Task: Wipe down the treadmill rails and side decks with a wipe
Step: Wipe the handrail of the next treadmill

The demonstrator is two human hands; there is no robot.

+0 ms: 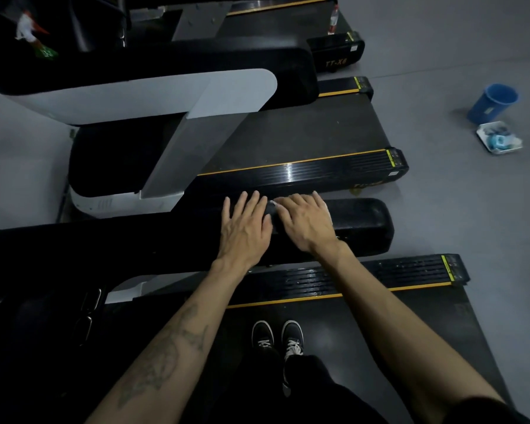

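Observation:
A thick black treadmill rail [364,223] runs across the middle of the view. My left hand [247,226] lies flat on top of it with straight fingers. Just to its right, my right hand [308,223] presses a white wipe [328,211] onto the rail; only thin edges of the wipe show past the fingers and the hand's outer side. Below the rail lies the ribbed black side deck [410,270] with a yellow stripe, looking wet and shiny. My feet stand on the treadmill belt [334,316].
A second treadmill [303,139] stands beyond the rail, with a third one further back. On the grey floor at right sit a blue bucket [491,102] and a white tray [499,138] of cleaning items. A red-capped bottle [334,18] stands at the top.

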